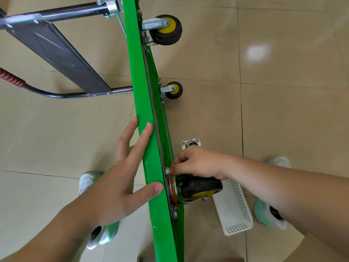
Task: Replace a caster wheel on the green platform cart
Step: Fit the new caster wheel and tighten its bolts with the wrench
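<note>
one wide-angle view from the head looks steeply down, close over the flat green platform cart (141,103) standing on edge mid-frame, beige tiled floor (283,110) filling both sides.

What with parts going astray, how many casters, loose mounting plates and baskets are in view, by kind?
Casters on the green cart: 3
Loose mounting plate on the floor: 1
White basket: 1
Total: 5

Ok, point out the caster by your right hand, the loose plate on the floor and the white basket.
Caster (204,184), head view, black tyre.
Loose plate (190,144), head view, centre bearing.
White basket (242,203), head view, perforated side wall.
</note>
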Tool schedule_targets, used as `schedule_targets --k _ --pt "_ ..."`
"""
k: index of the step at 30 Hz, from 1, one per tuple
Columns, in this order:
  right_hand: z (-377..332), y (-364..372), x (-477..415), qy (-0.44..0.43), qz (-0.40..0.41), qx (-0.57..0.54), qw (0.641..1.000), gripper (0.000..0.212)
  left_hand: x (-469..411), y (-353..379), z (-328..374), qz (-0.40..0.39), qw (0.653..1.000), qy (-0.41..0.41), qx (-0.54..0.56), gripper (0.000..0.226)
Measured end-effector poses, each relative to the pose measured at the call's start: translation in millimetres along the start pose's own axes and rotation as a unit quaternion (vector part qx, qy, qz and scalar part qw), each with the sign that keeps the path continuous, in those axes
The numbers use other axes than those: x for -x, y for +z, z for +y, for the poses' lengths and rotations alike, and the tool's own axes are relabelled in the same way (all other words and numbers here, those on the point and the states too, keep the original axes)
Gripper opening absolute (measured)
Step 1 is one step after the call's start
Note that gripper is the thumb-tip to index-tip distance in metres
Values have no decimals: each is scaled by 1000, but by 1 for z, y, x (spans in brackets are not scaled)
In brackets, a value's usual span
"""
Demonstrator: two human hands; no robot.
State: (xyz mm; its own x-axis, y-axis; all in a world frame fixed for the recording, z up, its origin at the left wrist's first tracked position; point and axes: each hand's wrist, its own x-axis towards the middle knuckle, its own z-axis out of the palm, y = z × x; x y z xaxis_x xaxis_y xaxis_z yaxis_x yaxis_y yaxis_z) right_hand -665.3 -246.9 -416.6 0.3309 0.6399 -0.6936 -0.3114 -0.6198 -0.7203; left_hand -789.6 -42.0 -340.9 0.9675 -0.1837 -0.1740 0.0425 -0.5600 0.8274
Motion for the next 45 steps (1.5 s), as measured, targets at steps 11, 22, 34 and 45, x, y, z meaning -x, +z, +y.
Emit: schedule_targets --k 11,22,34,45 --pt "-5 5 1 -20 23 83 996 30 3 5 -4 26 999 22 10 97" --pt "-8 -9 23 -140 133 58 979 14 14 20 7 51 998 -20 5 85" --pt "110 -28 78 6 311 52 949 13 36 61 28 128 986 -89 57 71" --pt "259 -4 -21 212 339 -354 846 43 45 77 21 142 969 -97 179 63"
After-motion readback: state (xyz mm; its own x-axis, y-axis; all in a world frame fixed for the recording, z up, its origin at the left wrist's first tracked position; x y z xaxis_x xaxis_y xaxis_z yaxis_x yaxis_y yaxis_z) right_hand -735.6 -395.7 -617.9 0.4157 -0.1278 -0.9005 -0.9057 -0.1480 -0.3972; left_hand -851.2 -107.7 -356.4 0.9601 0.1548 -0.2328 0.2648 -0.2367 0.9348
